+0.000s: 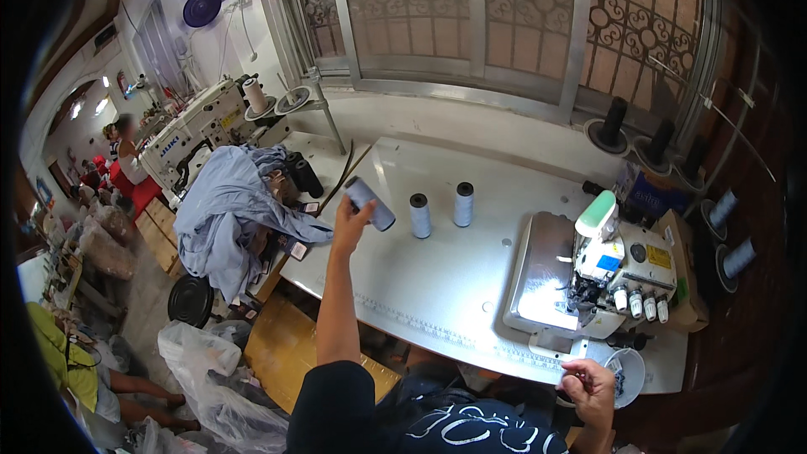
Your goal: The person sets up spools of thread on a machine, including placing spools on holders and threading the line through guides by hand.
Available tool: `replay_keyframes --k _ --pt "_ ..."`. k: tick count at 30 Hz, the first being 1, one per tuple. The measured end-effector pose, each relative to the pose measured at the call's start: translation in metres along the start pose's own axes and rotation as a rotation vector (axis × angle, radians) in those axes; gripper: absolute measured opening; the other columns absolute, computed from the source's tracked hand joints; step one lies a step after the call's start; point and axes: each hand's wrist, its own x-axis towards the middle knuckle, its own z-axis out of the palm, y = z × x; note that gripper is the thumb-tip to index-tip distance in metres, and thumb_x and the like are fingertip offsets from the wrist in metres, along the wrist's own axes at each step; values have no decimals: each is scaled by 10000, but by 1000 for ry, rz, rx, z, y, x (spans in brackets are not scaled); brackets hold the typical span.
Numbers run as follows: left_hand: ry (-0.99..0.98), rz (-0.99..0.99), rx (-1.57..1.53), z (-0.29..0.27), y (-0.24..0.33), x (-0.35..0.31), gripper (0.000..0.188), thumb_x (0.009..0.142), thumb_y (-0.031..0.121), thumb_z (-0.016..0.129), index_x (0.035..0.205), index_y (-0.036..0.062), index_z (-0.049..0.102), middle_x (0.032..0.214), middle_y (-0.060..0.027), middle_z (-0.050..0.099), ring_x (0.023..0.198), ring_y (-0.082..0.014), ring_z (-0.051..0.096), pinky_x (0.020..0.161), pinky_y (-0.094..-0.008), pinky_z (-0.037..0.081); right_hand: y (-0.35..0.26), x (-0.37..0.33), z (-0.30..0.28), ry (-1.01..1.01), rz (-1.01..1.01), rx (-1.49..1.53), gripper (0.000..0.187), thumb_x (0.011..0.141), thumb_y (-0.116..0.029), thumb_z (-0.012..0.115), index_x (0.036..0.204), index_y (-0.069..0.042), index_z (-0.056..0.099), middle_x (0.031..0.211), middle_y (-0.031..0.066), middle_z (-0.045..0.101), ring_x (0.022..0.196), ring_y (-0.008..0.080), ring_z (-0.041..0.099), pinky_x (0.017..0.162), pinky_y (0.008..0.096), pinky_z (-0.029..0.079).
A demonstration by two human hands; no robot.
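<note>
Item, held: one blue-grey thread cone (371, 203), tilted, in the left hand (350, 225) above the left part of the white sewing table (403, 282); thumb and fingers close around its side. Whether its lower end touches the surface cannot be told.

Items, standing: two matching cones, the nearer one (420, 216) and the farther one (463, 204), upright on the tabletop, just apart from each other and untouched.

Items, mounted: two pale blue cones, upper (723, 208) and lower (740, 258), on holders at far right, beyond the overlock machine (601, 265).

Right hand (588, 385): at the table's front edge, beside a translucent plastic container (630, 377); fingers curled in toward the thumb (whether they pinch anything cannot be told).

Condition of the work, as judged: two cones placed on the table, the third in hand and not yet released upright; all three remain off the holders. Whether the overlock machine is threaded is too small to tell.

Adjacent: a crumpled light-blue garment (223, 210), left of the held cone, with a black thread cone (301, 174) beside it.
</note>
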Motion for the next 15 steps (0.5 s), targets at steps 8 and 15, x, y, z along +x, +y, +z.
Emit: replay_keyframes --k 8,15 --pt "-600 -382 -293 152 58 -186 453 742 137 680 1116 3 464 970 -78 553 868 -158 563 743 -289 482 22 57 59 -7 -79 170 523 676 -108 735 1117 1 477 950 87 579 826 120 551 684 230 466" --pt "-666 -308 -185 200 62 -200 151 803 62 595 932 3 544 760 -49 582 647 -84 542 541 -188 439 46 62 47 149 -12 573 384 681 -97 692 1017 13 541 807 54 602 648 83 565 566 196 463"
